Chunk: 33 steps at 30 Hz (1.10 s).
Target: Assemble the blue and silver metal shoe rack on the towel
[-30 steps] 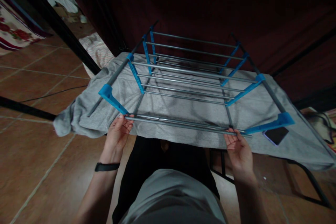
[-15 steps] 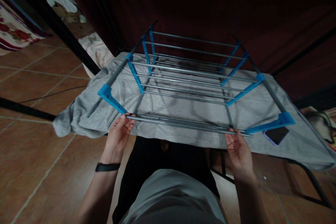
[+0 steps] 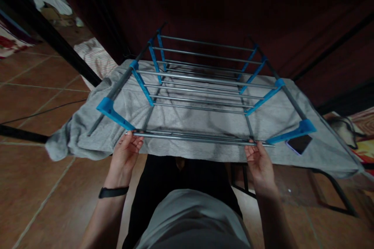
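A rack frame of grey metal tubes with blue plastic brackets (image 3: 116, 116) lies across a grey cloth in front of me. Several thin metal rods (image 3: 189, 137) run side by side along its near edge. My left hand (image 3: 127, 149) grips their left end, close to the left near bracket. At the other end my right hand (image 3: 258, 157) pinches the rods, just short of the right near bracket (image 3: 292, 131). Both hands are closed, palms turned up. Further back, more rods (image 3: 204, 77) span between the brackets of the two sides.
The grey cloth (image 3: 181, 120) covers a bench with black metal legs (image 3: 336, 186). A phone (image 3: 299, 144) lies on it beside the right near bracket. Dark bars (image 3: 61, 41) slant at both sides, and a dark red curtain (image 3: 210, 4) hangs behind. A cable (image 3: 49, 108) crosses the tiled floor.
My view has turned slightly, so the rack and both hands sit a little further left in the picture. Both hands keep their hold on the rods.
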{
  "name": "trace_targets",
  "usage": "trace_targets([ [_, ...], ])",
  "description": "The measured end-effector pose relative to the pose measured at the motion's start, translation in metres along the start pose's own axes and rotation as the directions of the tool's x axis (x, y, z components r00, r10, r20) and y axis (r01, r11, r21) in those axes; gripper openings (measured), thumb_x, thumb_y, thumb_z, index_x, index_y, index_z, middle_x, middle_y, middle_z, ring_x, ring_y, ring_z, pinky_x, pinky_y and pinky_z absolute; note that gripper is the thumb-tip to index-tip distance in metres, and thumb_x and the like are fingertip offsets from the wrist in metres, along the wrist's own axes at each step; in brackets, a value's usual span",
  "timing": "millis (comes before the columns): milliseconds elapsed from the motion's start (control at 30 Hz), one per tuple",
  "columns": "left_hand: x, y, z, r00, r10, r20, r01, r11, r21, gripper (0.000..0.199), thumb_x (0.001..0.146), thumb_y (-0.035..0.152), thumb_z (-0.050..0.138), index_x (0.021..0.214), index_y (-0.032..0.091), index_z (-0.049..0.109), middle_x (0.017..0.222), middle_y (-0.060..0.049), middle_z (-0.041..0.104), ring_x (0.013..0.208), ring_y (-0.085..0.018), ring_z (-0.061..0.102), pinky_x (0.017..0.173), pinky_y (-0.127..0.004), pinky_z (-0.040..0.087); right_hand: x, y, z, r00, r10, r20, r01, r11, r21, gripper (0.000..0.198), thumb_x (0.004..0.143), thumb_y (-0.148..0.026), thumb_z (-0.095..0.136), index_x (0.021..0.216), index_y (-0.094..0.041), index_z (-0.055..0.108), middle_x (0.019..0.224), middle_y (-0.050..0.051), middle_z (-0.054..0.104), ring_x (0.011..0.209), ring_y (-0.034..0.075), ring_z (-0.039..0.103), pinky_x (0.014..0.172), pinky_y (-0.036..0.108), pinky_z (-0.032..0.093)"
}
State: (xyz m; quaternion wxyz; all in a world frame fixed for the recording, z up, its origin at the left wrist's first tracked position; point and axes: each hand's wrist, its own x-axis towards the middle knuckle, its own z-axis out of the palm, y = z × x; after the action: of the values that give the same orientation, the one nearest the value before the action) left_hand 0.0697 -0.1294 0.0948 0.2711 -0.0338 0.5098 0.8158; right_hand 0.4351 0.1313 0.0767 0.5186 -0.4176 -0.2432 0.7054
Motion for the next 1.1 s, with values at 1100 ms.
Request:
trace_targets([
  [1100,0.000,-0.003,0.003,0.997,-0.052,-0.054,0.053,0.998,0.029,0.023,0.095,0.013,0.046,0.083,0.014,0.066,0.071,0.000,0.068,0.059,-0.010,0.065,0.054,-0.018,0.053,0.000,-0.015,0.020,0.996,-0.065,0.066,0.063,0.997,0.035,0.022,0.073,-0.031,0.081,0.087,-0.022,0.067,0.092,-0.002,0.071,0.087,0.011,0.067,0.082,0.024,0.056],
])
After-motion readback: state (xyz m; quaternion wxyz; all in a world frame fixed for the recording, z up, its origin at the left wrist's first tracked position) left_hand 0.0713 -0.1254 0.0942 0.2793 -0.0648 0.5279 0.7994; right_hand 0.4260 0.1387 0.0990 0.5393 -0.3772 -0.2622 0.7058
